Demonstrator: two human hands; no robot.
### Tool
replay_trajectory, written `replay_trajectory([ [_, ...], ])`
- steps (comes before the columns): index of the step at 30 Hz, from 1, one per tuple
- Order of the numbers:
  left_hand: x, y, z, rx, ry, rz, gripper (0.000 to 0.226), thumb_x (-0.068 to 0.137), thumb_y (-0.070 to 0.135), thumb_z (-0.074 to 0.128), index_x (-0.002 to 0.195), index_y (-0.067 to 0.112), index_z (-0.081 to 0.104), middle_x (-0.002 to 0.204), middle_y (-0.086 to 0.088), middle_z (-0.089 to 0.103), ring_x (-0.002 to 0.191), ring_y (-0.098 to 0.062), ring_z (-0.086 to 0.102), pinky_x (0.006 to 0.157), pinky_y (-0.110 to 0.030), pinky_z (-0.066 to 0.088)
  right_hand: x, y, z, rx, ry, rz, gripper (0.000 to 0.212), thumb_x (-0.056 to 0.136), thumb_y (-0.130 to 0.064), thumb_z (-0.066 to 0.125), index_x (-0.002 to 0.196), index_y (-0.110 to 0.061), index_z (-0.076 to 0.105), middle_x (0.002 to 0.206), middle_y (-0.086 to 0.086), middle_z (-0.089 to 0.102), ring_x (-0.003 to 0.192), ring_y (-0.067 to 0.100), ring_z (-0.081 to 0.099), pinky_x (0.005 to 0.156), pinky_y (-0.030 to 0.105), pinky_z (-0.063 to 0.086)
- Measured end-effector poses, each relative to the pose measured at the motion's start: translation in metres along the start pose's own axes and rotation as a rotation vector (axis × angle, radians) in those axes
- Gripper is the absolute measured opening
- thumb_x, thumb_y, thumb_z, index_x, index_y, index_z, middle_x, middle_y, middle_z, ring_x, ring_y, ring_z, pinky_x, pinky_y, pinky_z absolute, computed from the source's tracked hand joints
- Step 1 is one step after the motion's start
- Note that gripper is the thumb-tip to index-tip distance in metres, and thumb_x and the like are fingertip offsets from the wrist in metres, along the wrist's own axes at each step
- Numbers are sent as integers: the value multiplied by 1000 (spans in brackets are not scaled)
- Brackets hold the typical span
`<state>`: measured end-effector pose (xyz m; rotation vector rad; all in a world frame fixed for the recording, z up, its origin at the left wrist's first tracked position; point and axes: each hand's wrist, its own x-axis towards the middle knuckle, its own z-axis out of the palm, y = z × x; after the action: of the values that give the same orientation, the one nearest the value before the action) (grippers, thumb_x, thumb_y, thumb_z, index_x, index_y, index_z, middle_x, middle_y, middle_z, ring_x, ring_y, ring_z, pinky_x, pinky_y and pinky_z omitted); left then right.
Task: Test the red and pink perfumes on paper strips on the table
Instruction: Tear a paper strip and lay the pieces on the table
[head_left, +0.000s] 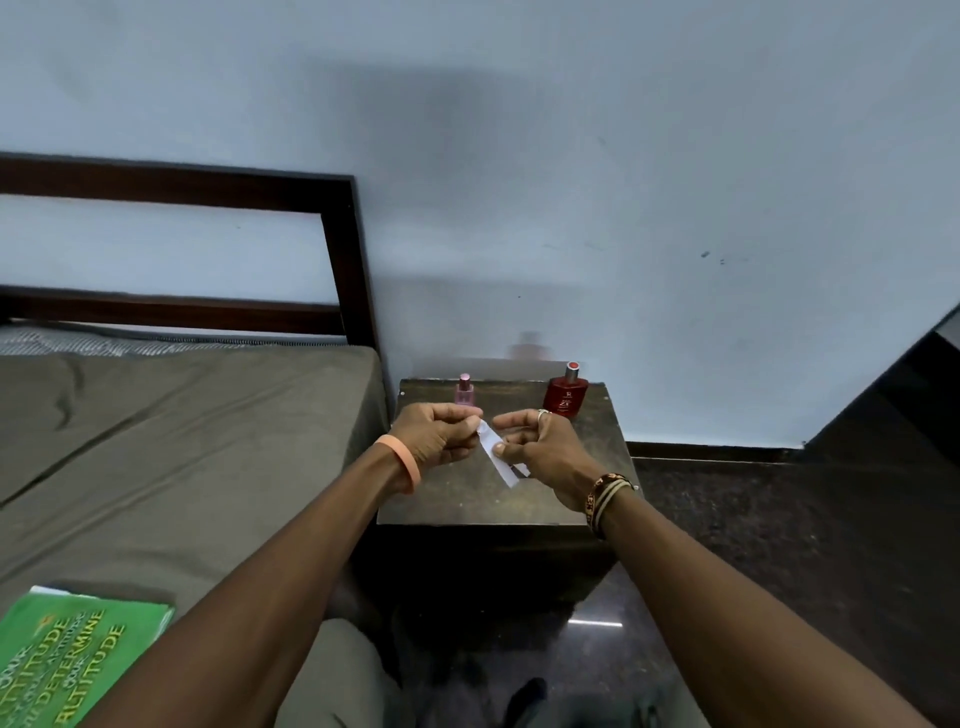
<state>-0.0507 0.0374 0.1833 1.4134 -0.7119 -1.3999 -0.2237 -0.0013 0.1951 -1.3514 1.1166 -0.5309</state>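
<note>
Small dark table (597, 457) sits against the wall, bed (182, 441) flush on its left, open floor right. Left hand (436, 434) and right hand (540, 441) both pinch a paper strip (496, 457) above the tabletop; pink perfume (464, 391) and red perfume (566, 392) stand at the back edge.

Left hand (435, 434): I pinch the upper end of the paper strip (497, 457).
Right hand (537, 444): my thumb presses the strip's middle.
Pink perfume (464, 391): upright, 11 o'clock on table (602, 447).
Red perfume (566, 392): upright, 1 o'clock.

A green book (78, 660) lies on the bed (171, 441) by a dark headboard (343, 249)
</note>
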Motion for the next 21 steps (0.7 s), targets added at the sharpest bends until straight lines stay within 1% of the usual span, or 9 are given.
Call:
replay_trajectory([
  [3, -17, 4, 8, -40, -45, -20, 21, 89, 22, 63, 103, 7, 68, 86, -9, 68, 70, -14, 63, 60, -23, 56, -16, -3, -2, -2, 7, -22, 27, 82, 6, 71, 101, -13, 67, 76, 6, 65, 65, 11, 63, 54, 23, 52],
  [5, -27, 6, 11, -41, -73, -29, 23, 88, 28, 64, 98, 9, 69, 82, -7, 70, 69, -14, 64, 63, -24, 57, -24, -4, -5, -14, 12, -36, 28, 81, 6, 72, 99, -14, 67, 80, 10, 65, 69, 14, 64, 54, 24, 54],
  [7, -34, 9, 14, -19, -81, -13, 15, 86, 20, 67, 93, 7, 70, 78, -9, 69, 66, -14, 64, 64, -25, 58, -31, -7, -8, -12, 21, -42, 30, 80, 6, 73, 103, -12, 66, 82, 10, 66, 73, 16, 65, 56, 26, 55],
  [9, -41, 12, 17, -7, -47, 13, 6, 85, 10, 66, 88, 6, 69, 70, -8, 67, 60, -12, 64, 62, -24, 58, -37, -10, -10, 0, 30, -40, 32, 79, 4, 74, 107, -10, 66, 82, 9, 68, 73, 15, 66, 58, 26, 55],
  [11, -44, 14, 19, -12, -18, 27, 4, 87, 8, 64, 87, 6, 67, 64, -6, 66, 55, -10, 63, 59, -23, 57, -42, -11, -11, 33, 39, -39, 33, 80, 2, 74, 110, -9, 66, 87, 10, 70, 74, 17, 66, 62, 28, 54],
  [14, -46, 16, 19, -56, 17, 34, 6, 90, 11, 61, 88, 6, 65, 69, -7, 66, 55, -10, 64, 56, -23, 57, -45, -8, -11, 90, 78, -40, 34, 84, -3, 73, 116, -7, 61, 95, 12, 68, 70, 19, 68, 66, 33, 54],
  [17, -49, 19, 21, -111, 58, 57, 8, 90, 11, 61, 85, 7, 65, 66, -6, 68, 54, -11, 65, 56, -24, 58, -49, -4, -10, 152, 144, -64, 45, 84, 4, 71, 125, -3, 52, 90, 12, 62, 63, 18, 69, 60, 29, 57],
  [19, -51, 19, 24, -115, 103, 96, 9, 90, 11, 61, 83, 6, 64, 62, -5, 68, 52, -10, 65, 57, -25, 57, -53, -5, -9, 217, 173, -83, 53, 81, 11, 71, 126, -2, 48, 96, 19, 62, 64, 21, 70, 54, 25, 55],
  [21, -51, 18, 25, -84, 169, 139, 9, 90, 10, 61, 83, 6, 64, 63, -7, 68, 51, -10, 65, 56, -24, 58, -56, -7, -7, 252, 195, -109, 58, 78, 13, 73, 126, -4, 46, 99, 21, 62, 63, 22, 70, 52, 24, 54],
])
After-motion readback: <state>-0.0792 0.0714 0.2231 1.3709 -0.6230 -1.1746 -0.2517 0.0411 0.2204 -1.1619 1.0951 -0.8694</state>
